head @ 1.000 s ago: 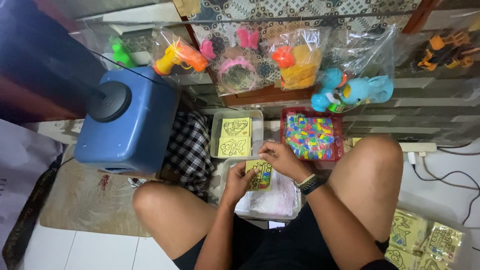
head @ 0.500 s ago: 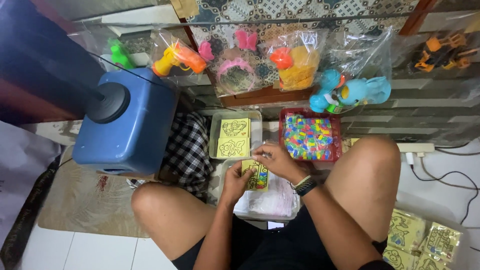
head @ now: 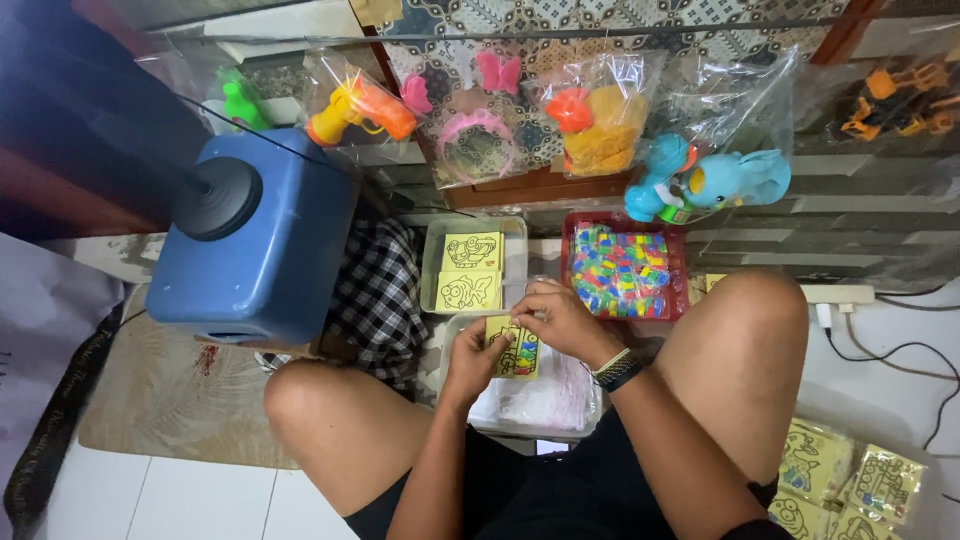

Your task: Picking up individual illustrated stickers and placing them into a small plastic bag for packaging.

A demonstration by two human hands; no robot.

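I sit on the floor with my knees apart. My left hand [head: 470, 357] holds a small yellow picture card [head: 518, 352] partly filled with colours, over a clear tub [head: 545, 405] with plastic bags in it. My right hand [head: 560, 318], with a striped band at the wrist, rests its fingertips on the card's top edge. Just beyond the card stands a pale tray [head: 432, 262] with two yellow outline cards [head: 470, 270]. To its right is a red tray [head: 568, 240] full of small colourful pieces.
A blue box-shaped machine [head: 265, 245] with a black knob stands at the left on a mat, a checked cloth [head: 378, 290] beside it. Bagged plastic toys [head: 600, 120] hang along the back. More yellow cards [head: 850, 480] lie at the lower right near a cable.
My right hand has slid from the card's right side up to its top edge. The card stays in my left hand.
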